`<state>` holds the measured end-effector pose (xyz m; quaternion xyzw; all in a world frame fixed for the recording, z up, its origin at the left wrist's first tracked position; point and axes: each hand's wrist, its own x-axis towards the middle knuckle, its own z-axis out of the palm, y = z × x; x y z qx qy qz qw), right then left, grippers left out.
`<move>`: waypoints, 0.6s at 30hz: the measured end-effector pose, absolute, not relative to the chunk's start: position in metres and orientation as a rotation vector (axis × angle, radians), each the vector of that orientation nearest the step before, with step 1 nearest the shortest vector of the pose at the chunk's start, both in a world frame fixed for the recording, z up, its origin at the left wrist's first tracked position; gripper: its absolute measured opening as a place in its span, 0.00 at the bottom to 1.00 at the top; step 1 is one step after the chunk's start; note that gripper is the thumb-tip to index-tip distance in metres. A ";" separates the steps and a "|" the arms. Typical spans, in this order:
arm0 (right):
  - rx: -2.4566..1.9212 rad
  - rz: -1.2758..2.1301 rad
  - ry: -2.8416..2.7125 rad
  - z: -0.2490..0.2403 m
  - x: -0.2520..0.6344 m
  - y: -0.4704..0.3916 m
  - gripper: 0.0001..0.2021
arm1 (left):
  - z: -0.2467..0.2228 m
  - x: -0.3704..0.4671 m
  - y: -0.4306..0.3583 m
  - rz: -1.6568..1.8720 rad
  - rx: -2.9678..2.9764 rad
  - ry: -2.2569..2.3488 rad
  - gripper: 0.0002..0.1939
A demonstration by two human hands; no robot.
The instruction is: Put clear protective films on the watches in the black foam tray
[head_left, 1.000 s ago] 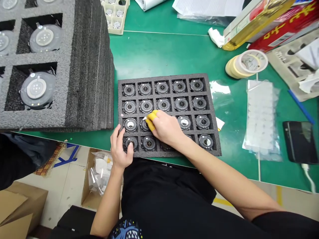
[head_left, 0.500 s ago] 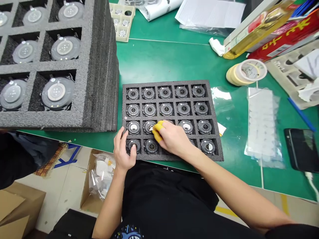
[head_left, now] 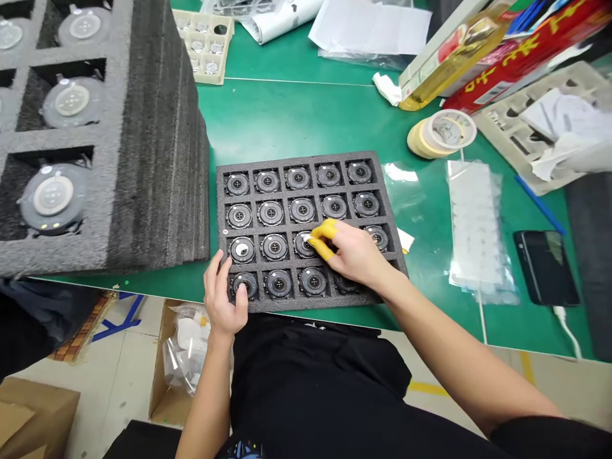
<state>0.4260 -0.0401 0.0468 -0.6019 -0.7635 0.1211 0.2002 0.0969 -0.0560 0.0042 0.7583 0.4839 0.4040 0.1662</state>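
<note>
A grey foam tray (head_left: 299,228) with rows of round black discs lies on the green table. My left hand (head_left: 224,294) rests at its lower left corner, fingers apart, thumb over a bottom-row disc. Yellow covers are on the thumb and finger of my right hand (head_left: 351,250), which pinches a small white piece (head_left: 307,238) at the middle disc (head_left: 303,245) of the third row. The leftmost disc (head_left: 241,250) of that row shows a white round centre. My right hand and forearm hide part of the tray's lower right.
Tall foam tray stack (head_left: 160,140) at left; beige tray (head_left: 224,54) behind. At right: tape rolls (head_left: 442,134), a bottle (head_left: 452,57), a plastic-bagged white sheet (head_left: 475,223), a phone (head_left: 546,268) with cable, a blue stick (head_left: 540,205), another beige tray (head_left: 535,172).
My right hand has moved one compartment right along the third row, from the second disc to the middle one. My left hand stays at the corner. The camera view has shifted.
</note>
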 end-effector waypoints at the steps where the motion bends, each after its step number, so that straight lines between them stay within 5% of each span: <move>1: -1.719 0.279 -2.156 0.046 0.424 -0.042 0.12 | 0.004 0.097 -0.055 1.150 2.162 1.377 0.27; 10: -1.757 0.171 -2.321 0.050 0.408 -0.040 0.20 | 0.008 0.097 -0.048 1.164 2.213 1.333 0.26; 18: -1.701 0.295 -2.303 0.048 0.407 -0.041 0.16 | 0.010 0.099 -0.047 1.169 2.221 1.346 0.25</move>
